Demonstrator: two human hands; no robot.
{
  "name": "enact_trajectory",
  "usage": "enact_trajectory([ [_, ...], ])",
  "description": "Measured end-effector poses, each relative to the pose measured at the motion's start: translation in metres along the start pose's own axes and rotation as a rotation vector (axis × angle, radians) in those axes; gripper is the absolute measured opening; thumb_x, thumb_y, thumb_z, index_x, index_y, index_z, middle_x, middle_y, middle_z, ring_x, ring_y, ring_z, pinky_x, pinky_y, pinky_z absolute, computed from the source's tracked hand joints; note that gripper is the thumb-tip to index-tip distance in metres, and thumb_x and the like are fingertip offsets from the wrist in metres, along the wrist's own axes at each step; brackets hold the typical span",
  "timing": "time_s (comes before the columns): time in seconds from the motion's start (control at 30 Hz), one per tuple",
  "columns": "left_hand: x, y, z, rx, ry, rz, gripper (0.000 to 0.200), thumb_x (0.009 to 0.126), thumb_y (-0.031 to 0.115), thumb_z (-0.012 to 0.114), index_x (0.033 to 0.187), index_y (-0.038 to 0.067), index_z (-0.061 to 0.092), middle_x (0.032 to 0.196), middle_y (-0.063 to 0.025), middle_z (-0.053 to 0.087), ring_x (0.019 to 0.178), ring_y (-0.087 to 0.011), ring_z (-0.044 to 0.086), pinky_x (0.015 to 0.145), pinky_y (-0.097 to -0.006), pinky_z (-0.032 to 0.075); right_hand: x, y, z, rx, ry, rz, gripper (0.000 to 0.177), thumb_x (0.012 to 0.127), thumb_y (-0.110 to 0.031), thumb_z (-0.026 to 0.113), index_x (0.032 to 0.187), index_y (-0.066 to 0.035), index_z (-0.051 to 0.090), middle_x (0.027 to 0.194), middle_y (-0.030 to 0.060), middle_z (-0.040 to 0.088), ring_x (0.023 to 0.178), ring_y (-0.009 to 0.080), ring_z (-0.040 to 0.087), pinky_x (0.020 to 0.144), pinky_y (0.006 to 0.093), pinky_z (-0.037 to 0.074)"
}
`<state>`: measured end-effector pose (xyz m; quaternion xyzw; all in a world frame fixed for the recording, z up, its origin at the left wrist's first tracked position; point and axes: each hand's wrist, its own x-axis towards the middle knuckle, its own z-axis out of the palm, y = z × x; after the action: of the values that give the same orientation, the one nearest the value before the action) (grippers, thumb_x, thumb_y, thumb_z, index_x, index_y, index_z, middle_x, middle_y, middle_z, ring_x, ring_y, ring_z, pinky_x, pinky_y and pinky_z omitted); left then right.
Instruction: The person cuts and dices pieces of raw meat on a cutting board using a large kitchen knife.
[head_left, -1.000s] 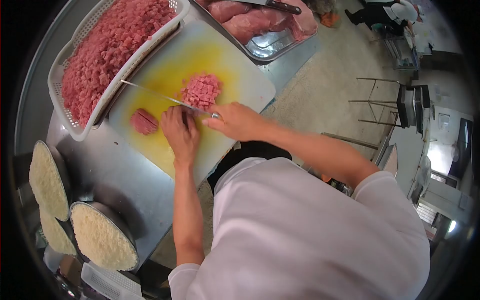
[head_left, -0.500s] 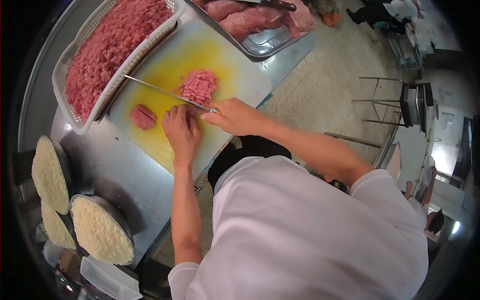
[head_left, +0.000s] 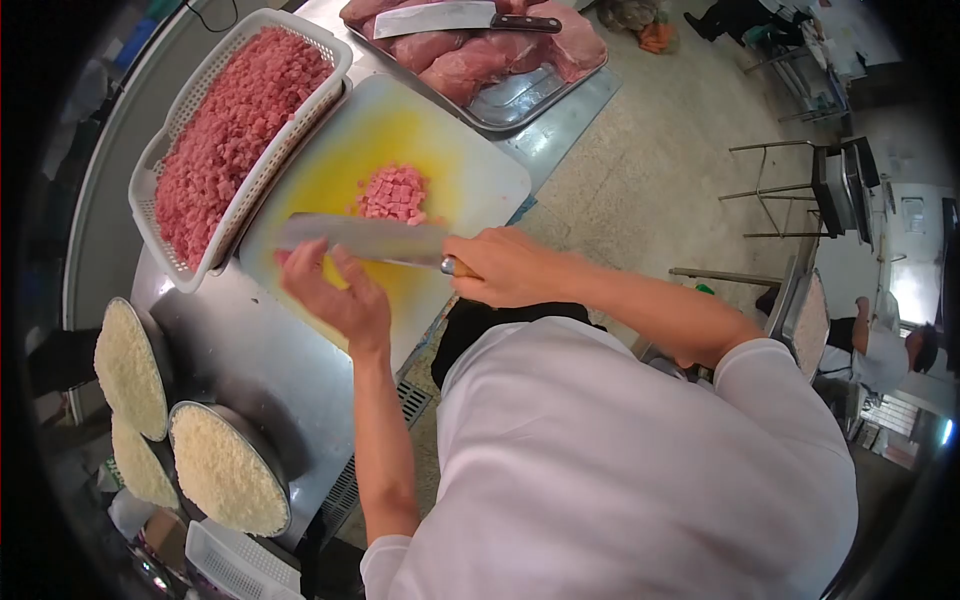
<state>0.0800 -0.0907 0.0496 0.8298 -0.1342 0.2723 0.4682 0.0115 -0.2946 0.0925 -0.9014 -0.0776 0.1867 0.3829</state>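
Observation:
My right hand (head_left: pixel 510 265) is wrapped round the handle of a wide-bladed knife (head_left: pixel 375 238). The blade lies broadside over the yellow-stained cutting board (head_left: pixel 490 165), pointing left. Just beyond it sits a small heap of diced pink meat (head_left: pixel 393 195). My left hand (head_left: pixel 345 300), slightly blurred, is at the near side of the blade with its fingers apart. A bit of pink shows by its fingertips, probably the uncut meat piece, mostly hidden by hand and blade.
A white plastic basket (head_left: pixel 335 58) full of diced meat stands left of the board. Behind is a metal tray (head_left: pixel 515 105) with large meat pieces and a cleaver (head_left: pixel 435 18). Bowls of pale crumbs (head_left: pixel 225 470) stand front left. Other people are at the far right.
The knife has turned from edge-on to flat and moved nearer. My left hand has lifted off the board, shifted left and spread its fingers. The view has shifted a little.

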Motion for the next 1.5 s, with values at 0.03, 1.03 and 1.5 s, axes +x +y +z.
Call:
enact_trajectory([
  [0.03, 0.008, 0.005, 0.005, 0.064, -0.032, 0.144, 0.024, 0.096, 0.012, 0.066, 0.115, 0.0, 0.06, 0.114, -0.0151, 0.061, 0.11, -0.0343, 0.055, 0.105, -0.0496, 0.036, -0.005, 0.009, 0.006, -0.06, 0.027, -0.122, 0.017, 0.091, -0.018, 0.064, 0.094, -0.002, 0.057, 0.075, 0.0174, 0.066, 0.073, 0.0422, 0.065, 0.067, 0.0521, 0.049],
  [1.03, -0.03, -0.012, 0.121, 0.298, -0.286, -0.146, 0.078, 0.088, 0.049, 0.074, 0.151, 0.012, 0.048, 0.162, -0.0223, 0.035, 0.148, -0.0492, 0.03, 0.117, -0.07, 0.023, -0.004, 0.105, 0.051, 1.178, 0.005, 0.344, 0.036, 0.103, -0.032, 0.063, 0.125, -0.005, 0.052, 0.07, 0.0005, 0.055, 0.052, 0.0098, 0.053, 0.047, 0.0254, 0.046],
  [1.5, 0.124, 0.022, 0.11, 0.139, 0.19, -0.074, 0.036, 0.099, 0.02, 0.063, 0.127, -0.002, 0.065, 0.133, -0.0245, 0.062, 0.124, -0.0406, 0.057, 0.109, -0.047, 0.042, 0.047, 0.034, -0.063, 1.072, -0.162, -0.131, 0.033, 0.107, -0.035, 0.056, 0.113, -0.002, 0.052, 0.067, 0.0024, 0.055, 0.051, 0.0119, 0.054, 0.049, 0.0288, 0.046],
])
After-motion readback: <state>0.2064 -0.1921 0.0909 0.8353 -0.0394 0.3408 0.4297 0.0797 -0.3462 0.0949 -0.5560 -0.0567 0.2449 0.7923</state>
